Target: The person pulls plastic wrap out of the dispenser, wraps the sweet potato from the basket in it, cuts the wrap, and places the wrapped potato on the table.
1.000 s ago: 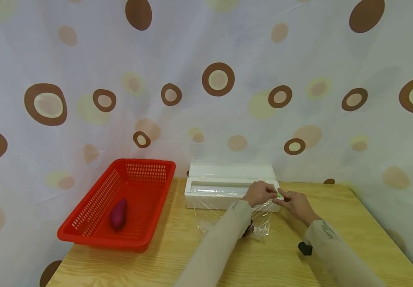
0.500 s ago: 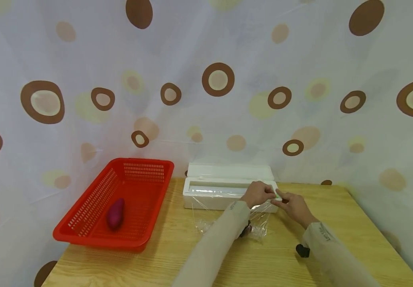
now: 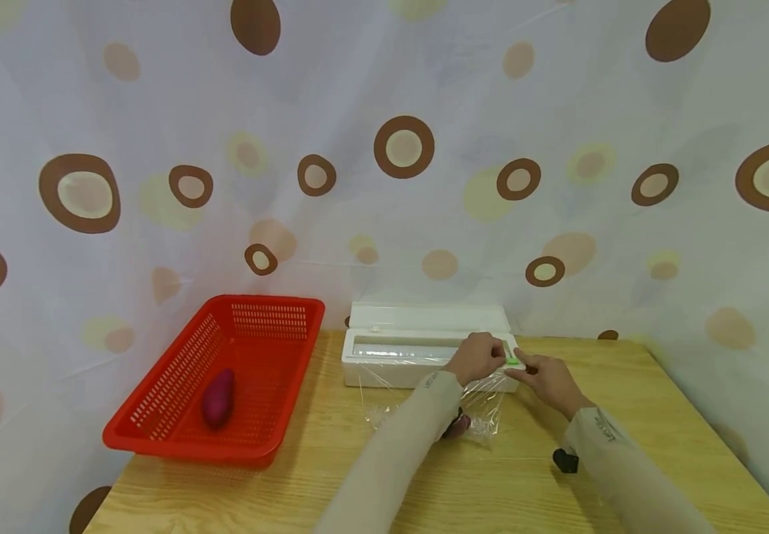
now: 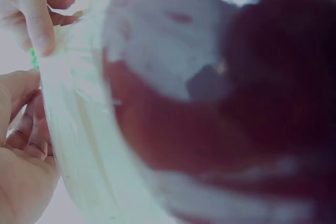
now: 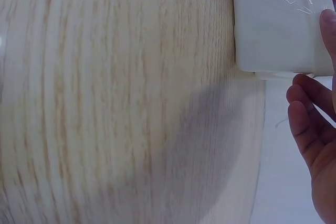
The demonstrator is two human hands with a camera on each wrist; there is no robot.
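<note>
Head view: left hand (image 3: 476, 359), fingers bent, grip unclear, beside small bright-green piece (image 3: 512, 361); right hand (image 3: 552, 382) pinching the end of a long white box (image 3: 354, 375); clear plastic film (image 3: 490, 415) below left hand. Left wrist view: rounded dark-red object (image 4: 226, 129) near both hands. Right wrist view: pale wood-grain table (image 5: 121, 93) beside right hand.

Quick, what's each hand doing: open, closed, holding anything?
Left hand: fingers curled beside the green piece; can't tell whether it's gripping.
Right hand: holding the right end of the white box.
</note>
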